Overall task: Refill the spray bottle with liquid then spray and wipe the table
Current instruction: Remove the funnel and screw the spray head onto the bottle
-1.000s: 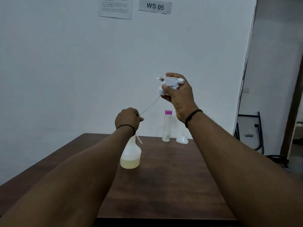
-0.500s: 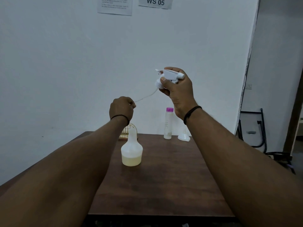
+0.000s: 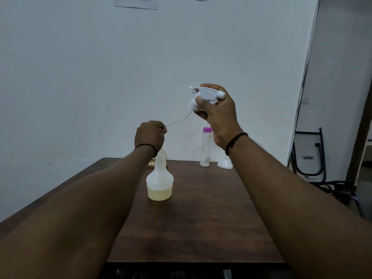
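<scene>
**Sprayer head out of the bottle, tube stretched between our hands**

While the spray bottle (image 3: 159, 181) stands upright on the brown table (image 3: 201, 228), near the middle and a little to the left, we hold its sprayer head (image 3: 207, 96) up in the air above and to the right of it. Our right hand (image 3: 218, 115) grips the head, thumb and fingers curled round its neck and trigger; the nozzle points right and the collar faces down and left. From the collar the thin clear tube (image 3: 181, 120) runs down to the left, its long axis slanting from upper right to lower left. Our left hand (image 3: 149, 135) pinches the tube's lower end with curled fingers, hovering just above the bottle's open neck and hiding its top from us.

We see pale yellow liquid filling the bottom part of the bottle. At the far edge of the table stands a slim bottle with a pink cap (image 3: 205, 147), upright, and just right of it a small white funnel (image 3: 224, 164), partly hidden by our right forearm. A wire rack (image 3: 162, 157) peeks out behind the spray bottle.
</scene>
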